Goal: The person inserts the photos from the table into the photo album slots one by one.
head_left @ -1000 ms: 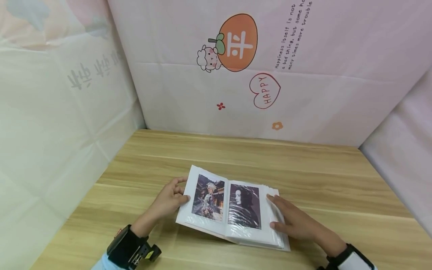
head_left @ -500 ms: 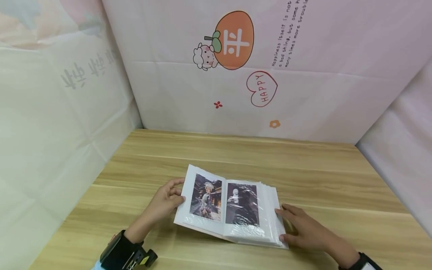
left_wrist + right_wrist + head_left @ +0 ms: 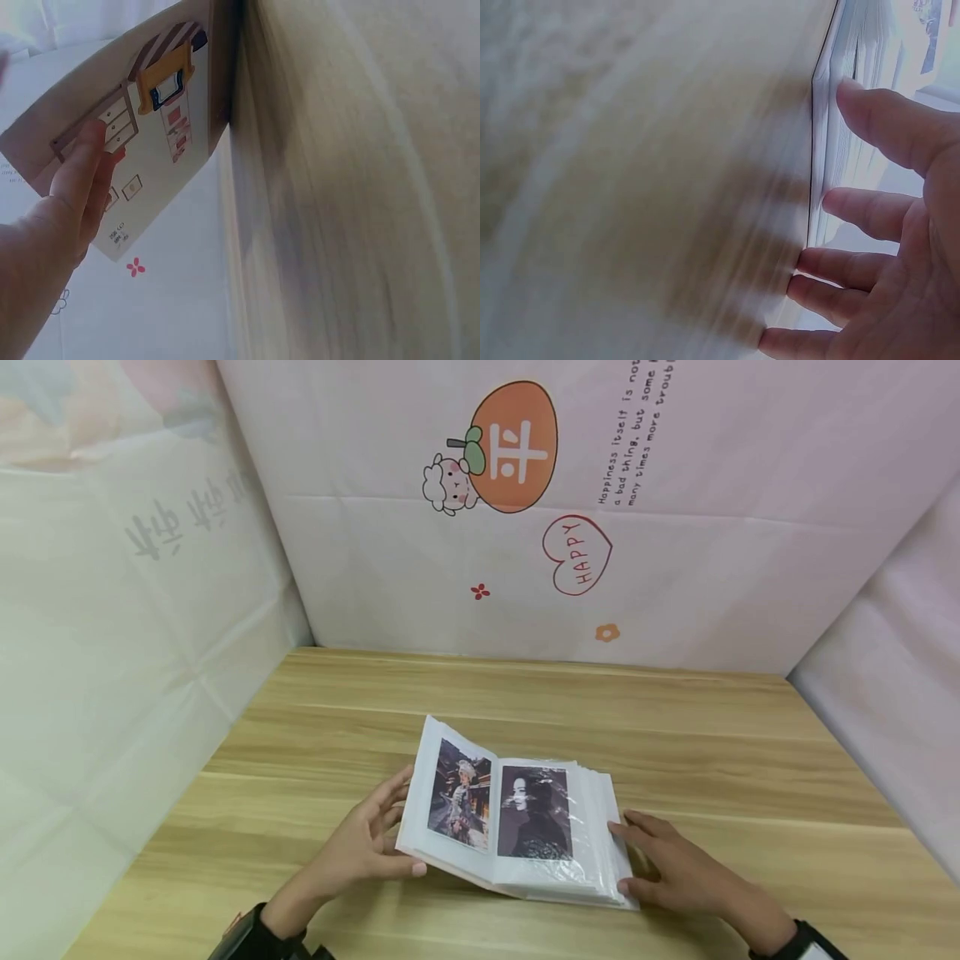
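A photo album (image 3: 588, 839) lies spread on the table, its left side tilted up and its right side flat. Two pictures show under clear sleeves: a standing figure in a pale headdress in the left photo (image 3: 459, 802) and a dark portrait in the right photo (image 3: 536, 822). My left hand (image 3: 348, 853) supports the raised cover from behind; its thumb sits below the lower left corner. The left wrist view shows straight fingers against the printed outer cover (image 3: 161, 161). My right hand (image 3: 678, 870) touches the right edge with relaxed fingers, its thumb (image 3: 889, 124) by the page stack.
The wooden table (image 3: 525, 706) extends behind and to both sides of the album. A printed white sheet (image 3: 405, 577) hangs at the back, with more pale sheets at left and right. A black strap is on each wrist.
My right hand has drawn back from the right page to its outer edge. My left thumb has come off the left page, and that side now tilts up more steeply.
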### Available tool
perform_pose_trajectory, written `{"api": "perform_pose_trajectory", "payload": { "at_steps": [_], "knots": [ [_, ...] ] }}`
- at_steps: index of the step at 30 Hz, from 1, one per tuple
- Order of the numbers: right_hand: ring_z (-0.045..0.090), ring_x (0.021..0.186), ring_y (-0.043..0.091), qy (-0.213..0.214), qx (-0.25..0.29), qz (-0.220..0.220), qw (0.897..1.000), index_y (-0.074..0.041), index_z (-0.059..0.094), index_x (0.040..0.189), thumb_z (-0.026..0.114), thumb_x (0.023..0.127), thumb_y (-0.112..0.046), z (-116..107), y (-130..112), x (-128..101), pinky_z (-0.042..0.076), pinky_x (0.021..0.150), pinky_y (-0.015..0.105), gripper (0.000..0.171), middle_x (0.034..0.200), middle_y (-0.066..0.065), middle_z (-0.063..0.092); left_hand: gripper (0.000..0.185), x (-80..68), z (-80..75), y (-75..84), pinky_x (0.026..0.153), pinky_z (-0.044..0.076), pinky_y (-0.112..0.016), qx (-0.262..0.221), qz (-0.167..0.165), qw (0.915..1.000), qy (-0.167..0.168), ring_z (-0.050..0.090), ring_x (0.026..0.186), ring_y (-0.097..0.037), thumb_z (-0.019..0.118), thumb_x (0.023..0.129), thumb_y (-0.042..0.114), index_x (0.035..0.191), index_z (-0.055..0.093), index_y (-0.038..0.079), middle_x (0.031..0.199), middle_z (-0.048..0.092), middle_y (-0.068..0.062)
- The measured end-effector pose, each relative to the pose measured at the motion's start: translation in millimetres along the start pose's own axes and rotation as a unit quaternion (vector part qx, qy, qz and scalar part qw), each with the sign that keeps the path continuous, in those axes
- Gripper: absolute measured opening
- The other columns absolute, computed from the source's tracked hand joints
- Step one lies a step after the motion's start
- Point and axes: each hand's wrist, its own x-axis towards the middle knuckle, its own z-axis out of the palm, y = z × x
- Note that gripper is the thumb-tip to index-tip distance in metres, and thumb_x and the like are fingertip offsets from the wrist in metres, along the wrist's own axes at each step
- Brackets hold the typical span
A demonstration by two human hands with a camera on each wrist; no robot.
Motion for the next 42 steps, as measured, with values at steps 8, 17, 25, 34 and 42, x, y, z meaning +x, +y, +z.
{"api": "perform_pose_trajectory", "payload": {
  "at_steps": [8, 17, 25, 34, 42],
  "knots": [
    [0.038, 0.119, 0.048, 0.010, -0.005, -0.011, 1.000, 0.001, 0.050, 0.131, 0.066, 0.082, -0.043, 2, -2, 0, 0.037, 0.088, 0.058, 0.067, 0.134, 0.032, 0.037, 0.097, -1.4, 4.5, -1.5, 0.082, 0.047, -0.042, 0.028, 0.001, 0.9991, 0.032, 0.042, 0.117, -0.042, 0.069, 0.066, -0.015, 0.145, 0.013, -0.006, 0.134, 0.029, -0.033],
    [0.038, 0.118, 0.048, 0.020, -0.009, -0.015, 1.000, 0.001, 0.050, 0.130, 0.066, 0.083, -0.043, 4, -5, -1, 0.038, 0.088, 0.057, 0.066, 0.133, 0.032, 0.038, 0.098, 8.0, 26.2, -4.8, 0.077, 0.050, -0.040, 0.059, 0.022, 0.9948, 0.080, 0.052, 0.106, -0.032, 0.077, 0.062, -0.011, 0.144, 0.024, 0.000, 0.127, 0.041, -0.028],
    [0.037, 0.119, 0.048, 0.022, -0.008, -0.016, 1.000, 0.002, 0.051, 0.130, 0.068, 0.082, -0.039, 5, -8, 0, 0.037, 0.088, 0.057, 0.066, 0.132, 0.033, 0.037, 0.096, 15.5, 39.7, -14.3, 0.075, 0.051, -0.037, 0.106, 0.023, 0.9923, 0.061, 0.053, 0.099, -0.035, 0.078, 0.062, -0.009, 0.142, 0.026, 0.001, 0.121, 0.044, -0.025],
    [0.037, 0.119, 0.048, 0.016, -0.004, -0.014, 1.000, 0.003, 0.050, 0.129, 0.069, 0.081, -0.036, 4, -9, 1, 0.037, 0.088, 0.058, 0.065, 0.132, 0.034, 0.037, 0.085, 20.5, 48.6, -17.7, 0.074, 0.052, -0.035, 0.148, 0.048, 0.9869, 0.042, 0.056, 0.097, -0.030, 0.079, 0.068, -0.001, 0.140, 0.032, 0.001, 0.118, 0.049, -0.022],
    [0.036, 0.119, 0.050, 0.013, 0.004, -0.013, 1.000, 0.003, 0.050, 0.130, 0.068, 0.082, -0.038, 3, -8, -1, 0.036, 0.088, 0.059, 0.066, 0.132, 0.034, 0.036, 0.076, 33.6, 63.8, -13.4, 0.073, 0.051, -0.036, 0.256, 0.088, 0.9624, 0.017, 0.056, 0.096, -0.024, 0.080, 0.070, 0.009, 0.135, 0.042, 0.006, 0.119, 0.053, -0.008]
  ]
}}
